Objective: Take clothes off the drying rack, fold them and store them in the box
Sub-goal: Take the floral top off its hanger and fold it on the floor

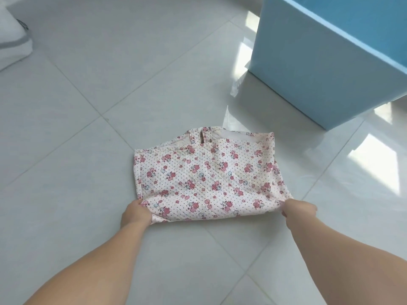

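A white garment with a pink flower print lies folded on the tiled floor in the middle of the head view, its collar at the far side. My left hand grips the near left corner of the fabric. My right hand pinches the near right corner. The near edge is lifted slightly between both hands. A light blue box stands on the floor at the upper right, beyond the garment; its inside is hidden.
White and grey fabric lies at the far left edge. Glossy grey floor tiles surround the garment, with bright window reflections beside the blue box.
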A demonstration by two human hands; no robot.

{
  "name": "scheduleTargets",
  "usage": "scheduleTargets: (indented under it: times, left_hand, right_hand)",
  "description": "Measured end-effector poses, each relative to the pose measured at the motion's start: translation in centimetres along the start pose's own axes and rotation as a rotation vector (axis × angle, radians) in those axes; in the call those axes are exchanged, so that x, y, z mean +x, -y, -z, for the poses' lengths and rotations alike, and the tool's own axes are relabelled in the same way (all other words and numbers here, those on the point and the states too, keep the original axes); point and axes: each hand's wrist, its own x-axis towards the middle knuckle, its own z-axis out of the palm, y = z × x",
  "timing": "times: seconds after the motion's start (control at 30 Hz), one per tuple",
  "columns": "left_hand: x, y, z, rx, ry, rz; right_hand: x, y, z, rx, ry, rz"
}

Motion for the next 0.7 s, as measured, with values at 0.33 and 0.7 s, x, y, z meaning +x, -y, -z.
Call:
scheduleTargets:
  times: [0.33, 0.7]
  left_hand:
    - [-1.9, -1.8, 0.5, 0.037, -0.243, 0.109]
    - [0.1, -15.9, -1.5, 0.248, 0.008, -0.532]
  right_hand:
    - [-3.5, 1.1, -0.3, -0.34, -0.322, 0.159]
    - [-9.8, 9.0, -12.5, -0.888, 0.291, 1.152]
